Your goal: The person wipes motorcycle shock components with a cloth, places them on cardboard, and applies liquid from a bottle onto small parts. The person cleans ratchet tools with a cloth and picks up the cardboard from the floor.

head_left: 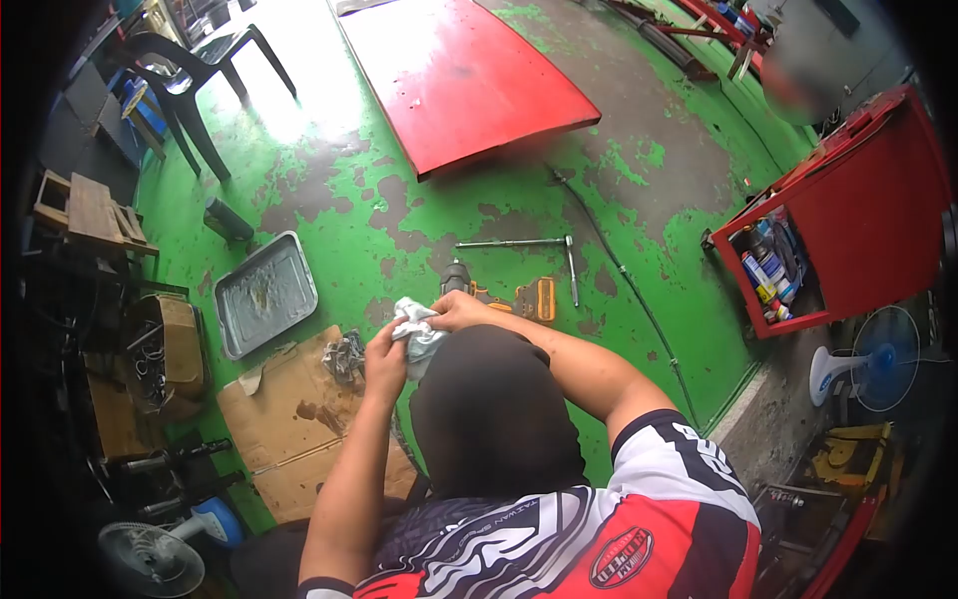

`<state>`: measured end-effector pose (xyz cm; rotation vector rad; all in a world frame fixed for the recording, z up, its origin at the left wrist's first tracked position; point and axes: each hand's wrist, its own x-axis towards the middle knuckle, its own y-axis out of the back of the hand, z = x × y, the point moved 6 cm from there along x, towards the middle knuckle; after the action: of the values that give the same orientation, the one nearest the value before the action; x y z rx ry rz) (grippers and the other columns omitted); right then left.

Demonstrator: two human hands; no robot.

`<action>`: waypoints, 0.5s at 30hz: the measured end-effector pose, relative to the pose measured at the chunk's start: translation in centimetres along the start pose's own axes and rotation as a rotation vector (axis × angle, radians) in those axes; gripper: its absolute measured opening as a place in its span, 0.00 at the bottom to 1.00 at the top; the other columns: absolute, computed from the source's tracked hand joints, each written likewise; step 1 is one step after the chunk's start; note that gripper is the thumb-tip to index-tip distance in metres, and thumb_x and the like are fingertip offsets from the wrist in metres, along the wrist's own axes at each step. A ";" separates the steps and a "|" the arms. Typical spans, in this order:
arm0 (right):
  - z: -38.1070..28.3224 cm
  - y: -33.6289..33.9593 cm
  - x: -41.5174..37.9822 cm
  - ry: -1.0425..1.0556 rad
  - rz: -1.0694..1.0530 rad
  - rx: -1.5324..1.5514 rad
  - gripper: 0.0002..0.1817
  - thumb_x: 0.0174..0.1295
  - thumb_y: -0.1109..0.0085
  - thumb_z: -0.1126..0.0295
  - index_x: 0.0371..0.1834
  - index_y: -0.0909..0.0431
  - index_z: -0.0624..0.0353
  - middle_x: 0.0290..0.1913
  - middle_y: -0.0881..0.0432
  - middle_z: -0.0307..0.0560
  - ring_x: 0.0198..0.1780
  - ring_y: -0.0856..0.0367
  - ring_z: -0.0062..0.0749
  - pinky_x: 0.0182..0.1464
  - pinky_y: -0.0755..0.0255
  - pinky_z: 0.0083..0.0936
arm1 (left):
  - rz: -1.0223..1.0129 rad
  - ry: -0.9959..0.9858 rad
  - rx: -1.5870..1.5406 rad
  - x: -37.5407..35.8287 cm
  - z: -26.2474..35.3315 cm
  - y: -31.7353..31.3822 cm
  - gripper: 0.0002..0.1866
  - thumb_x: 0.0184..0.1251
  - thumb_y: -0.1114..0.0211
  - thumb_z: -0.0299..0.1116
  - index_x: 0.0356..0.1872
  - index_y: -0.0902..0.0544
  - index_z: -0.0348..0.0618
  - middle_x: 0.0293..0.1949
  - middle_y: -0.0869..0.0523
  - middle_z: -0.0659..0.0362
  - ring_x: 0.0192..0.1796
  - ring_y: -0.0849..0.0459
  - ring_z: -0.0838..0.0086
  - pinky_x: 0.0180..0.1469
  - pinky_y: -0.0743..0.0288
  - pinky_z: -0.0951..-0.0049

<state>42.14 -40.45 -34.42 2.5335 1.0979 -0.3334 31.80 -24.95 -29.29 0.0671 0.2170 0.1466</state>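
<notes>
A crumpled white cloth [419, 334] is bunched between both hands, in front of a head in a dark covering. My left hand [386, 359] pinches it from the left side. On its upper right, the fingers of my right hand [461, 311] are closed on the cloth. Just beyond lies a black and orange cordless impact wrench [537, 298] on the green floor, partly hidden by my right hand and forearm. A long-handled socket wrench [509, 243] lies past it. To the left of my left hand, a greyish metal part [344, 356] rests on stained cardboard [284, 409].
A wet-looking grey tray [228, 324] and a dark bottle [228, 220] are to the left. A red lift platform [489, 100] lies ahead. A hose [639, 285] crosses the floor. At right stand a red cabinet [848, 210] and a fan [883, 359]; a chair [185, 90] is back left.
</notes>
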 end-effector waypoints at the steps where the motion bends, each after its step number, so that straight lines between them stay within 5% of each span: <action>1: -0.3 0.5 -0.2 -0.034 0.063 -0.001 0.19 0.62 0.27 0.54 0.36 0.11 0.61 0.22 0.17 0.35 0.23 0.25 0.17 0.27 0.33 0.23 | 0.025 0.045 -0.060 0.0 -1.1 1.1 0.19 0.75 0.44 0.26 0.64 0.21 0.34 0.57 0.15 0.52 0.59 0.19 0.72 0.62 0.26 0.71; 3: -0.4 2.7 -0.8 -0.105 0.189 -0.010 0.19 0.63 0.28 0.53 0.35 0.11 0.61 0.23 0.16 0.38 0.24 0.23 0.18 0.27 0.31 0.22 | 0.124 0.050 -0.284 0.3 -3.0 4.1 0.18 0.78 0.45 0.28 0.64 0.21 0.37 0.56 0.15 0.52 0.59 0.18 0.71 0.63 0.25 0.68; 6: 4.1 12.2 -1.5 0.080 0.766 0.221 0.19 0.68 0.33 0.52 0.29 0.13 0.57 0.27 0.13 0.42 0.26 0.19 0.21 0.31 0.25 0.24 | 0.258 0.027 -0.408 -1.0 -0.5 8.6 0.16 0.79 0.46 0.34 0.61 0.22 0.38 0.55 0.16 0.54 0.56 0.17 0.69 0.62 0.24 0.67; 7: 8.4 16.1 -1.8 0.095 0.982 0.164 0.20 0.69 0.35 0.52 0.32 0.13 0.59 0.26 0.14 0.40 0.30 0.17 0.23 0.34 0.24 0.26 | 0.242 -0.009 -0.524 -1.3 1.6 9.0 0.16 0.80 0.46 0.36 0.59 0.21 0.38 0.54 0.16 0.56 0.54 0.17 0.70 0.60 0.24 0.69; 8: 9.4 19.1 -4.4 -0.172 1.159 0.020 0.19 0.69 0.37 0.53 0.35 0.13 0.61 0.30 0.12 0.44 0.35 0.15 0.30 0.39 0.22 0.31 | 0.298 -0.027 -0.458 -1.3 0.2 11.7 0.16 0.80 0.46 0.37 0.59 0.21 0.39 0.54 0.16 0.56 0.54 0.17 0.70 0.60 0.23 0.67; 9: 12.4 21.5 -5.6 -0.073 1.379 -0.075 0.20 0.66 0.35 0.52 0.42 0.14 0.61 0.37 0.11 0.49 0.39 0.13 0.38 0.45 0.21 0.36 | 0.355 -0.048 -0.390 -1.5 -1.1 14.5 0.16 0.81 0.45 0.38 0.59 0.22 0.40 0.53 0.16 0.57 0.54 0.17 0.69 0.60 0.23 0.65; 10: 19.1 23.7 -5.9 -0.353 1.441 -0.237 0.23 0.63 0.33 0.51 0.51 0.16 0.59 0.48 0.13 0.57 0.46 0.13 0.46 0.51 0.21 0.42 | 0.373 -0.021 -0.508 -2.1 2.2 13.5 0.17 0.81 0.44 0.42 0.58 0.22 0.40 0.54 0.16 0.57 0.55 0.16 0.68 0.61 0.22 0.63; 12: 20.8 24.2 -7.9 -0.774 1.263 -0.311 0.31 0.58 0.30 0.51 0.60 0.21 0.58 0.60 0.20 0.66 0.61 0.20 0.60 0.62 0.25 0.48 | 0.391 -0.002 -0.519 -2.4 2.5 15.0 0.21 0.82 0.46 0.48 0.61 0.23 0.42 0.56 0.17 0.55 0.58 0.16 0.65 0.62 0.22 0.61; 15: 22.7 24.0 -7.3 -0.681 1.107 -0.338 0.26 0.58 0.31 0.56 0.56 0.20 0.59 0.54 0.15 0.62 0.57 0.16 0.55 0.60 0.24 0.47 | 0.407 0.041 -0.562 -3.0 3.4 15.1 0.26 0.83 0.53 0.54 0.64 0.25 0.42 0.59 0.17 0.54 0.61 0.18 0.62 0.65 0.25 0.59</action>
<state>53.33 -69.88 -46.96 2.0530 -0.4757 -0.5463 27.62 -10.70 -24.12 -0.4538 0.1950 0.6092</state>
